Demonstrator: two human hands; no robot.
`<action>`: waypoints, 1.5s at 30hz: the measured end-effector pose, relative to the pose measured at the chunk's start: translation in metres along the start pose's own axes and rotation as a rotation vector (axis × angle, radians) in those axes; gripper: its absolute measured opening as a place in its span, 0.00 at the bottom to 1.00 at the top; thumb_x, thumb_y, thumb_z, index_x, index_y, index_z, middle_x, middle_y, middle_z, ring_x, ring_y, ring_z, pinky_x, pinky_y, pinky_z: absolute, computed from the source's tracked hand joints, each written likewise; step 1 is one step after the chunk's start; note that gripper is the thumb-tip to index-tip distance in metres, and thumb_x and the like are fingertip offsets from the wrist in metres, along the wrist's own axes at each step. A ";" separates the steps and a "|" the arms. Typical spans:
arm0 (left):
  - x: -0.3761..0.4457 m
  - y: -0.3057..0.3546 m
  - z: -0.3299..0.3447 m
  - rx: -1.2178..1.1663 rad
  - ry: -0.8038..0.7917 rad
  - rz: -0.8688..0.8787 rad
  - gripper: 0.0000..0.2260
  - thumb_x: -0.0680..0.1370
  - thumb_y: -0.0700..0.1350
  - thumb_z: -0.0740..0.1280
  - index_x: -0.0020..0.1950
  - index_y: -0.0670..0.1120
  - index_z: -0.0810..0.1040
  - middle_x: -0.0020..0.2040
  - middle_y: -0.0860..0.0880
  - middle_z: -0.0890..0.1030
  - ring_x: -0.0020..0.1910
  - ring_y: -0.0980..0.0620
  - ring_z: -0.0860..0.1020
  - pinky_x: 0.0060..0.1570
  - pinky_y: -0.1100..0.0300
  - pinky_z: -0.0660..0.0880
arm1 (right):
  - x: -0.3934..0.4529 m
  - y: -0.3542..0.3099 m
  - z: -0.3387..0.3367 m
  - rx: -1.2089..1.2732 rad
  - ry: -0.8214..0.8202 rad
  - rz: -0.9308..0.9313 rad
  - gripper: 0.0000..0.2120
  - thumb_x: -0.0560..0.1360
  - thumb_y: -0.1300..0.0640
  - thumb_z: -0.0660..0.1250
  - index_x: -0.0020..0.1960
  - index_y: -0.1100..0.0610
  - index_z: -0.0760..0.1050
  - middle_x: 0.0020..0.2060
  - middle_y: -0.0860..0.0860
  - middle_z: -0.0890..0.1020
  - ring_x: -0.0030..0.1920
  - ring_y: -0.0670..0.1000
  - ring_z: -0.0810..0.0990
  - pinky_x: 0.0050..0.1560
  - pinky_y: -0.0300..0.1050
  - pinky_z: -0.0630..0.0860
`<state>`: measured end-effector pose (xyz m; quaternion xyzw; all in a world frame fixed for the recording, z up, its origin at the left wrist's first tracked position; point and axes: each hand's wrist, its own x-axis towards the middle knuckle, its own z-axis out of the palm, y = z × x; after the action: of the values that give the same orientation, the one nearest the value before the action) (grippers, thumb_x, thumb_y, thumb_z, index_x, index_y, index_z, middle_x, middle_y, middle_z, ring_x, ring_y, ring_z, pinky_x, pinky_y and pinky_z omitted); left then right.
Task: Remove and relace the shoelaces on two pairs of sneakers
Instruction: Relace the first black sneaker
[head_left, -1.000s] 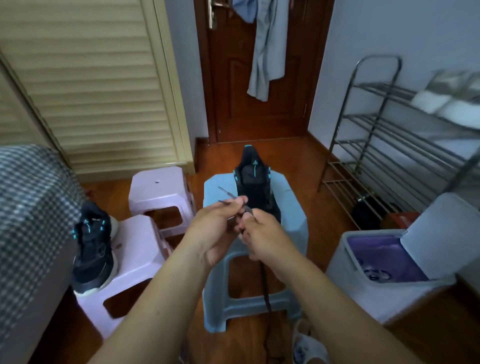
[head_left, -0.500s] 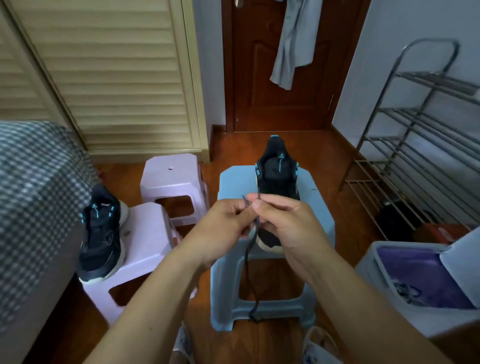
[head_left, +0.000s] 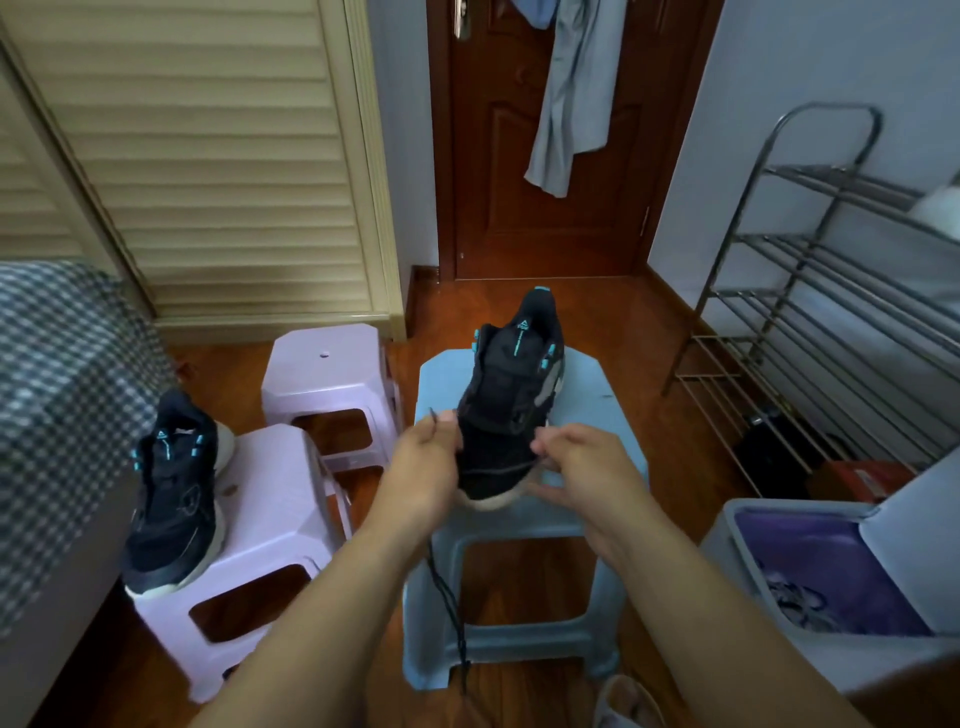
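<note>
Sneaker (head_left: 511, 410), black with teal trim, sits on blue stool (head_left: 587, 384), toe toward the person. Left hand (head_left: 423, 473) pinches black shoelace (head_left: 447, 597) at toe's left side; lace hangs down past the stool front. Right hand (head_left: 582, 470): fingers curled at toe's right, grip unclear. Second sneaker (head_left: 174, 493) on lilac stool (head_left: 280, 514), left.

The sneaker (head_left: 506, 405) on the pale blue stool (head_left: 597, 379) is black with teal accents and an off-white sole, and its twin (head_left: 174, 493) on the lilac stool (head_left: 280, 493) wears the same colours; a black lace (head_left: 448, 597) hangs in front. The blanket (head_left: 57, 374) is checked in dark grey and white, the door (head_left: 519, 156) reddish-brown, the louvred panel (head_left: 208, 156) cream, and the grey bin (head_left: 748, 545) has a purple liner
</note>
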<state>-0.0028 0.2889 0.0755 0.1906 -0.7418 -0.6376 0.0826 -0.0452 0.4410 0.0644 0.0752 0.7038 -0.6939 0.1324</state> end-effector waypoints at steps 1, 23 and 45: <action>0.008 -0.003 -0.009 -0.055 0.028 -0.022 0.17 0.87 0.47 0.56 0.43 0.41 0.76 0.51 0.48 0.85 0.56 0.51 0.81 0.61 0.55 0.74 | -0.001 -0.004 0.002 -0.048 -0.048 -0.019 0.10 0.82 0.59 0.63 0.44 0.59 0.79 0.49 0.54 0.83 0.52 0.51 0.82 0.50 0.48 0.84; 0.022 -0.025 -0.025 0.348 0.092 0.383 0.05 0.82 0.46 0.67 0.47 0.53 0.80 0.50 0.55 0.77 0.49 0.64 0.75 0.47 0.74 0.70 | 0.015 -0.011 0.015 -0.524 0.062 -0.169 0.08 0.80 0.59 0.64 0.42 0.55 0.76 0.34 0.55 0.82 0.32 0.54 0.80 0.34 0.52 0.82; 0.032 -0.042 -0.012 0.427 0.089 0.504 0.05 0.77 0.40 0.73 0.44 0.49 0.82 0.52 0.61 0.77 0.52 0.74 0.72 0.48 0.80 0.67 | 0.021 -0.006 0.042 -0.655 0.396 -0.354 0.06 0.79 0.52 0.70 0.52 0.54 0.78 0.43 0.49 0.81 0.46 0.50 0.76 0.43 0.43 0.67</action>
<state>-0.0203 0.2612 0.0328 0.0415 -0.8781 -0.4184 0.2283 -0.0632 0.3977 0.0638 0.0390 0.9010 -0.4179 -0.1095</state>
